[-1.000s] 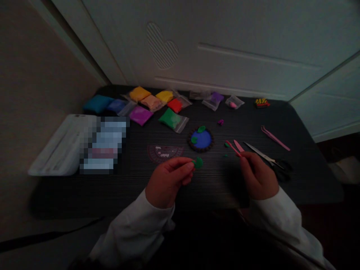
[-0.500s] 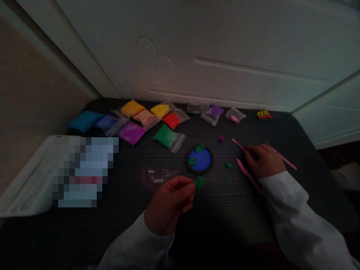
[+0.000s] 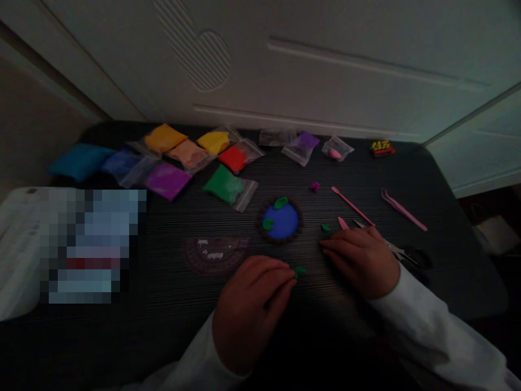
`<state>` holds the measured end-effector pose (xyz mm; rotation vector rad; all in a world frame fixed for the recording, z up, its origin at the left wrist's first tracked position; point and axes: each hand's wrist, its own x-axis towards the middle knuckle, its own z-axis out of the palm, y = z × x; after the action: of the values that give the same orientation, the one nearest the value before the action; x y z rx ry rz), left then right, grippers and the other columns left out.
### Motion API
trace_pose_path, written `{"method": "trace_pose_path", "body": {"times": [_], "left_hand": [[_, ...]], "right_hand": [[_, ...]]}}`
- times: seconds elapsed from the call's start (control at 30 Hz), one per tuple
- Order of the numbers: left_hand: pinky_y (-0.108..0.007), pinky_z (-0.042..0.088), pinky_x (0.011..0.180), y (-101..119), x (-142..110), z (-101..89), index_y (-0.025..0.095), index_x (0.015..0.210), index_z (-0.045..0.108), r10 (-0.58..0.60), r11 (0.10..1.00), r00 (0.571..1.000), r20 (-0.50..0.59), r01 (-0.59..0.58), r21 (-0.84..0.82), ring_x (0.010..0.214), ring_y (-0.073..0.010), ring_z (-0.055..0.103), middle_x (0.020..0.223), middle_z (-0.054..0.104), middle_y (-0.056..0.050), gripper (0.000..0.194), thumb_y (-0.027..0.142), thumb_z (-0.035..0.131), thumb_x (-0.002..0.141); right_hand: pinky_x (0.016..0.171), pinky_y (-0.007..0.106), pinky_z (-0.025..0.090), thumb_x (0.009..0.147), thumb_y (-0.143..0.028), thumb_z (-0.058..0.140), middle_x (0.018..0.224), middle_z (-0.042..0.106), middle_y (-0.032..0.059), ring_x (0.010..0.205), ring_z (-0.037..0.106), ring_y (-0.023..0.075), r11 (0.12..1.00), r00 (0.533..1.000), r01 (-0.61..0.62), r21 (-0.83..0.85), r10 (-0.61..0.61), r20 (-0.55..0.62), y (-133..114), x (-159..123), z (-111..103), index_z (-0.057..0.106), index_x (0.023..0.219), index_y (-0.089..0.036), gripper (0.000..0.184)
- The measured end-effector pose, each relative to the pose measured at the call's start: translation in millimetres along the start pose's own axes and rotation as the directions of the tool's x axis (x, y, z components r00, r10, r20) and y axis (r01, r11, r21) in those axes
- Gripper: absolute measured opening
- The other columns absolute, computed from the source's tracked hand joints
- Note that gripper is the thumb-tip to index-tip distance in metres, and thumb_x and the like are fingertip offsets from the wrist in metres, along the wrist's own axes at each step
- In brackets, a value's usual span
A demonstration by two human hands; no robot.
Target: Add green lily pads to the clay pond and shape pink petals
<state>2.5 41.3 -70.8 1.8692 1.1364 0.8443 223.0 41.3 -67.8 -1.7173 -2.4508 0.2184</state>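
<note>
Left of centre in the frame, a semicircular protractor lies flat just beside the left hand; a sideways shift of the knuckles could drag it. At lower centre, the left hand pinches a small green clay piece between thumb and fingertips, part of it projecting rightward. The material appears soft; excess pressure would probably crease it. Above it, at mid-frame, sits a blue clay disc with a beaded brown rim and two green leaf shapes; a low pass of either hand could flatten the beads. Right of centre, a green clay scrap lies loose near the right hand and could be swept aside by a knuckle. That hand's thumb and fingertips stand close together; whether they grip anything cannot be determined. Beyond it, a pink clay knife and metal scissors lie partly hidden; the covered blades could nick a finger moved without looking. At far right, pink tweezers lie well apart, presenting little hazard.
</note>
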Motion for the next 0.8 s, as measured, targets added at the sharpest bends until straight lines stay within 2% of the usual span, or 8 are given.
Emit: {"method": "trace_pose_path", "body": {"times": [0.07,0.13,0.23,0.33,0.5,0.63,0.8], "left_hand": [[-0.030,0.043,0.077,-3,-2,1.6,0.023,0.089,0.064,0.151,0.978,0.988,0.025,-0.153,0.143,0.082,-0.0174,0.055,0.086,0.065,-0.004,0.023,0.012,0.059,0.069],[-0.030,0.043,0.074,-5,-4,1.5,0.022,0.093,0.064,0.228,0.941,0.971,0.078,-0.240,0.237,0.080,-0.0177,0.055,0.084,0.065,-0.005,0.026,0.011,0.058,0.070],[-0.030,0.044,0.068,-4,-5,-0.4,0.022,0.094,0.063,0.282,0.898,0.950,0.135,-0.311,0.311,0.073,-0.0177,0.056,0.077,0.066,-0.005,0.027,0.011,0.057,0.071],[-0.030,0.044,0.069,-3,-7,-2.0,0.022,0.099,0.061,0.326,0.885,0.929,0.173,-0.365,0.291,0.074,-0.0175,0.058,0.082,0.068,-0.005,0.030,0.010,0.055,0.072],[-0.027,0.046,0.078,-2,-8,-2.0,0.020,0.103,0.057,0.335,0.909,0.929,0.158,-0.362,0.206,0.086,-0.0160,0.059,0.094,0.066,-0.004,0.032,0.010,0.054,0.073],[-0.025,0.048,0.076,-6,-6,0.8,0.016,0.097,0.058,0.352,0.913,0.933,0.074,-0.360,0.191,0.083,-0.0135,0.059,0.089,0.066,-0.004,0.026,0.009,0.055,0.073],[-0.024,0.049,0.076,-12,-5,3.2,0.015,0.095,0.059,0.336,0.913,0.938,0.086,-0.347,0.214,0.082,-0.0117,0.058,0.088,0.065,-0.003,0.023,0.009,0.055,0.073]], "right_hand": [[0.072,0.033,0.033,0.080,-0.026,0.048,0.088,0.065,0.0022,0.080,0.056,0.0165,1.000,1.000,0.007,0.030,-0.007,0.005,2,0,3,0.062,0.089,-0.024,0.017],[0.073,0.033,0.036,0.079,-0.025,0.048,0.088,0.065,0.0028,0.082,0.057,0.0168,0.996,1.000,0.010,0.091,-0.010,-0.003,1,-1,3,0.061,0.087,-0.022,0.015],[0.074,0.032,0.041,0.078,-0.022,0.050,0.085,0.064,0.0033,0.082,0.057,0.0154,0.962,0.999,-0.006,0.273,0.014,-0.029,-7,-2,-4,0.059,0.085,-0.020,0.011],[0.071,0.028,0.045,0.076,-0.021,0.052,0.081,0.064,0.0025,0.077,0.058,0.0135,0.882,0.998,-0.048,0.468,0.059,-0.009,-17,-2,-12,0.056,0.083,-0.020,0.009],[0.070,0.026,0.047,0.075,-0.019,0.055,0.080,0.063,0.0029,0.076,0.058,0.0126,0.792,0.999,0.004,0.610,0.023,-0.036,-26,1,-14,0.056,0.081,-0.019,0.006],[0.067,0.025,0.047,0.074,-0.016,0.055,0.079,0.062,0.0037,0.074,0.057,0.0118,0.791,0.993,0.064,0.608,0.009,-0.117,-24,4,-8,0.057,0.088,-0.017,0.015],[0.076,0.025,0.045,0.077,-0.013,0.051,0.087,0.062,0.0054,0.084,0.056,0.0120,0.797,0.993,0.083,0.598,-0.015,-0.118,-19,5,-4,0.059,0.095,-0.016,0.020]]}}
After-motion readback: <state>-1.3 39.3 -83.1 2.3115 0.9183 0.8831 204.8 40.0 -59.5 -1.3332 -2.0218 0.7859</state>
